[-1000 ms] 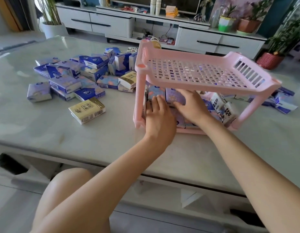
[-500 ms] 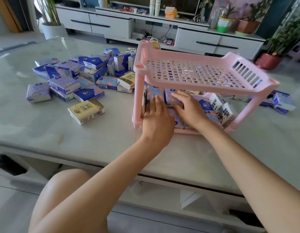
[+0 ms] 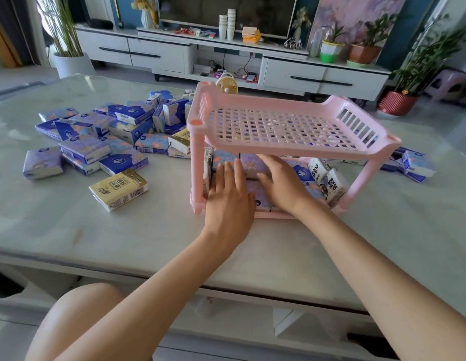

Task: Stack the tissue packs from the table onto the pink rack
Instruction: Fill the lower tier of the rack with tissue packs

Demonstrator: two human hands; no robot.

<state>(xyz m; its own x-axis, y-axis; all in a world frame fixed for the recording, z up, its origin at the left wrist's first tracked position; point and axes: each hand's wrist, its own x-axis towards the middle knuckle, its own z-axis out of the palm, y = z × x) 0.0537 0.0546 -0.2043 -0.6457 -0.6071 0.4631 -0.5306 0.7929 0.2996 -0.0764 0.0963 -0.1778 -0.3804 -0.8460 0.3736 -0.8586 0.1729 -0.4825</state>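
A pink two-tier rack stands on the marble table. Its top shelf holds nothing; its lower shelf carries several purple tissue packs and white packs at the right end. My left hand lies flat with straight fingers on the packs at the shelf's left front. My right hand presses flat on the packs beside it, fingers reaching under the top shelf. A loose pile of blue and purple tissue packs lies to the left, with a yellow pack nearest me.
More packs lie on the table to the right of the rack. A small yellow fan stands behind the rack. Beyond the table are a white TV cabinet and potted plants. My knee shows below the table edge.
Both hands have stayed on the packs on the lower shelf, pushing slightly further in. The view has tilted up a little.
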